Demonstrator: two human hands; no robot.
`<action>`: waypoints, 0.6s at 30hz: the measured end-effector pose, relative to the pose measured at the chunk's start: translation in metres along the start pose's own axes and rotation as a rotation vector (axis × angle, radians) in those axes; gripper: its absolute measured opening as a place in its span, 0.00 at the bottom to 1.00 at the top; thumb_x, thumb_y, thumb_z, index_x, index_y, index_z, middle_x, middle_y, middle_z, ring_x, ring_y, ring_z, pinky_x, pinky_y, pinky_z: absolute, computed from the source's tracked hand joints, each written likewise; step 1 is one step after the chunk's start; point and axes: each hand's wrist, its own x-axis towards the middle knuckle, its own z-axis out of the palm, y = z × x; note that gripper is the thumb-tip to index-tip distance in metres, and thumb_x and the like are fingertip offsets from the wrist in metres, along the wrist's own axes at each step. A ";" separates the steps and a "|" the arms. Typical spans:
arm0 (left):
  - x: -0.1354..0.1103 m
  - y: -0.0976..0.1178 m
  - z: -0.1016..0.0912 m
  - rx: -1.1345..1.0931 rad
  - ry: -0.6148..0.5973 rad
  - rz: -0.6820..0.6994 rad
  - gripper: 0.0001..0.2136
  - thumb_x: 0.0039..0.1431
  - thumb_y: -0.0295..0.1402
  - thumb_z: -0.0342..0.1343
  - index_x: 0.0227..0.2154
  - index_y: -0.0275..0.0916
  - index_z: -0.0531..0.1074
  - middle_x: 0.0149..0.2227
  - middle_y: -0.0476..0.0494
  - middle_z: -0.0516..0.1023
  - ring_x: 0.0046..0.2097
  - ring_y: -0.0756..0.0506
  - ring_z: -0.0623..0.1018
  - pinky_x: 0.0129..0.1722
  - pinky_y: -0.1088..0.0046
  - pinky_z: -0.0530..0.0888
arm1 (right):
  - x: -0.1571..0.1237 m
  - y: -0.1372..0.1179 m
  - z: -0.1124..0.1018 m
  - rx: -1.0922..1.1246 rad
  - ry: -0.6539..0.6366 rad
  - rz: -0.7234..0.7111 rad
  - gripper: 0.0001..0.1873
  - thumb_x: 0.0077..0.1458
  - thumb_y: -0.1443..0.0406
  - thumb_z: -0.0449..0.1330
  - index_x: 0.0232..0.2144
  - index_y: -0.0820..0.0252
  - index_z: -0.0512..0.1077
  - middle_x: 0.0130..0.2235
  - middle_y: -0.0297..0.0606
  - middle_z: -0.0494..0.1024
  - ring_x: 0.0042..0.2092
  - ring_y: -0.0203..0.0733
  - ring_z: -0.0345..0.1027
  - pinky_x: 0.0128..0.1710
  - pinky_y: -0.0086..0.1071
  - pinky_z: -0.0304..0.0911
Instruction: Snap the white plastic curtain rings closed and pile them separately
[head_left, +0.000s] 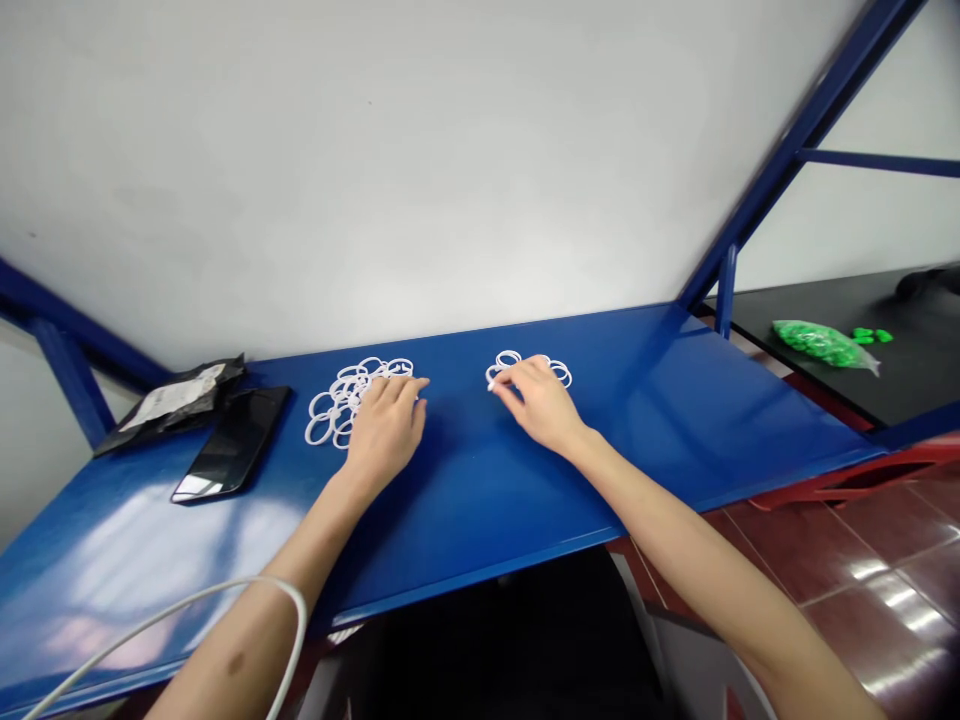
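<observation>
Blue tabletop [465, 510] against white wall [480, 180]; right hand [546, 402] pinches a white ring [490, 380]; left hand [386, 420], loosely spread, over rings [321, 418].

White wall [465, 180], reddish tiled floor [862, 550]

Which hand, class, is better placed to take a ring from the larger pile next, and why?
Likely the left hand: it reaches over the larger pile of white rings, whereas the right hand is farther off, apparently pinching one at the smaller group.
</observation>
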 end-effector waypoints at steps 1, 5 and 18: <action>0.000 -0.008 0.001 0.049 -0.009 -0.013 0.14 0.67 0.31 0.48 0.49 0.38 0.75 0.50 0.32 0.78 0.52 0.32 0.72 0.54 0.50 0.69 | 0.001 0.009 -0.002 -0.031 0.024 0.044 0.08 0.68 0.63 0.57 0.40 0.57 0.76 0.41 0.43 0.80 0.47 0.52 0.65 0.49 0.46 0.66; -0.004 -0.031 0.006 0.194 -0.092 -0.037 0.11 0.64 0.31 0.49 0.41 0.38 0.77 0.46 0.31 0.78 0.49 0.30 0.71 0.49 0.49 0.69 | 0.000 0.039 -0.006 -0.158 0.069 0.193 0.07 0.65 0.66 0.59 0.41 0.58 0.77 0.44 0.47 0.77 0.51 0.57 0.63 0.52 0.52 0.66; 0.002 0.031 -0.021 -0.621 -0.200 -0.253 0.07 0.67 0.38 0.49 0.40 0.42 0.69 0.34 0.46 0.76 0.35 0.45 0.74 0.37 0.67 0.71 | -0.006 -0.017 -0.001 0.205 -0.061 -0.037 0.13 0.67 0.64 0.58 0.53 0.55 0.72 0.56 0.43 0.76 0.59 0.48 0.67 0.62 0.50 0.62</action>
